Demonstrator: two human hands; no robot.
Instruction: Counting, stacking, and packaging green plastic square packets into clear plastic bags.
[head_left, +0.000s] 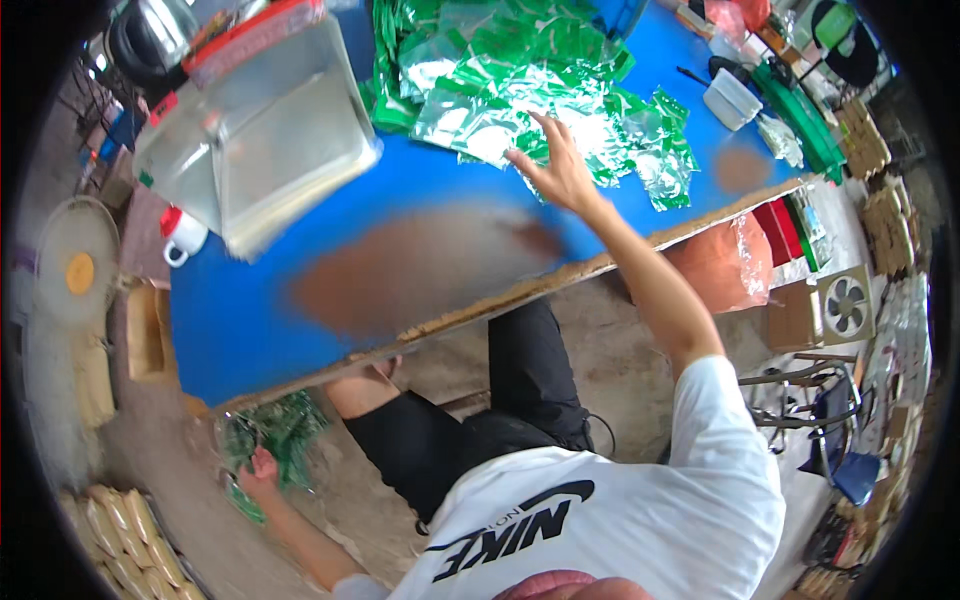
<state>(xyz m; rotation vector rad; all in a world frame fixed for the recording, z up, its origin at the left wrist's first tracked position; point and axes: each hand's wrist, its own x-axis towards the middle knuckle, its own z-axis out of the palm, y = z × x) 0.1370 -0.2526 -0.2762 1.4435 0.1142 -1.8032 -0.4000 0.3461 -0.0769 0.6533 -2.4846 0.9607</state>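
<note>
A heap of green and clear plastic pouches (560,75) covers the far middle of the blue table. My right hand (562,175) is over the heap's near edge, thumb and fingers spread, with nothing visible between them. Low at the left, beyond the table's corner, my left hand (261,474) reaches down beside a bunch of green plastic pouches (285,440) near the floor. Its fingers look parted, and I see nothing gripped in them. Whether they touch the bunch is hard to make out.
On the blue table (225,330), a clear plastic bin (290,140) and a red-lidded white cup (183,237) stand at the left. A white container (732,100) lies at the right. Below the right edge are an orange bag (722,265) and a fan (847,306); a chair (820,415) stands nearby.
</note>
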